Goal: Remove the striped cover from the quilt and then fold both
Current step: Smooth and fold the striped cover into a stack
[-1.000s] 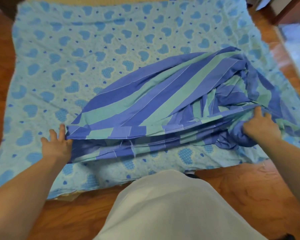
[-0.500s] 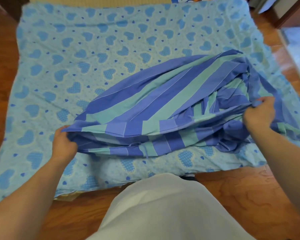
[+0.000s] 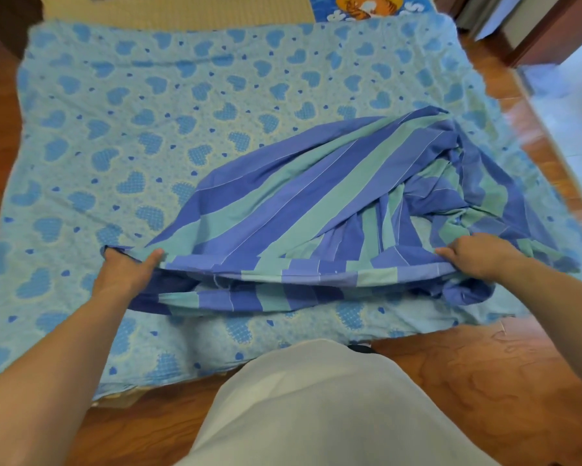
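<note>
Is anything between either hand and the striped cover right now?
Nothing visible. The left hand and right hand both grip the near edge of the striped cover, which lies on the heart-print quilt.

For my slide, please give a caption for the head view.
Both hands, left hand and right hand, hold the striped cover over the heart-patterned quilt.
</note>
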A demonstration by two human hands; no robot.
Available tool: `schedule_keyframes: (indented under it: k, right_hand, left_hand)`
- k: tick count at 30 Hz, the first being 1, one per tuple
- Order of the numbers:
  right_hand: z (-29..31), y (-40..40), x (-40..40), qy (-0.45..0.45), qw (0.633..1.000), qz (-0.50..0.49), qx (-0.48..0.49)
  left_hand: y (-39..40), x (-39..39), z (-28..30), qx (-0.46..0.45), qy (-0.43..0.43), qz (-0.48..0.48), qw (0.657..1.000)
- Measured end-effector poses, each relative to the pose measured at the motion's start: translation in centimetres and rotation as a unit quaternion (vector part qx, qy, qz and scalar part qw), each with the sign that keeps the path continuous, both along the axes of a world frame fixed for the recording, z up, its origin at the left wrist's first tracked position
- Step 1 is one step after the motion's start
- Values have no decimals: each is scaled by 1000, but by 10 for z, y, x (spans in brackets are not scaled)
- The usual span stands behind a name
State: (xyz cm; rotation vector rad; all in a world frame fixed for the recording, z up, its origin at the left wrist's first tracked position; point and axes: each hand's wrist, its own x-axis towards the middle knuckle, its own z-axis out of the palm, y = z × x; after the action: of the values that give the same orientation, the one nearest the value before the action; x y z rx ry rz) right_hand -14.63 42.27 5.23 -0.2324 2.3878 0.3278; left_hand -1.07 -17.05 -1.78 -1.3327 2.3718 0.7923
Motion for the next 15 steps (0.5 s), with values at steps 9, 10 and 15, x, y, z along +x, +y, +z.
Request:
schedule_keyframes:
  k: [9, 10, 15]
  right_hand:
    - [24, 9, -5, 131, 949, 284, -36]
    - [22, 11, 0, 147, 941, 302, -37]
    - [9, 18, 11, 228, 971, 32, -66]
  left_hand:
    - [-17, -34, 26, -101, 187, 76, 974]
    - [-20, -34, 26, -78, 222, 80, 969]
    - [-5, -32, 33, 134, 262, 167, 941]
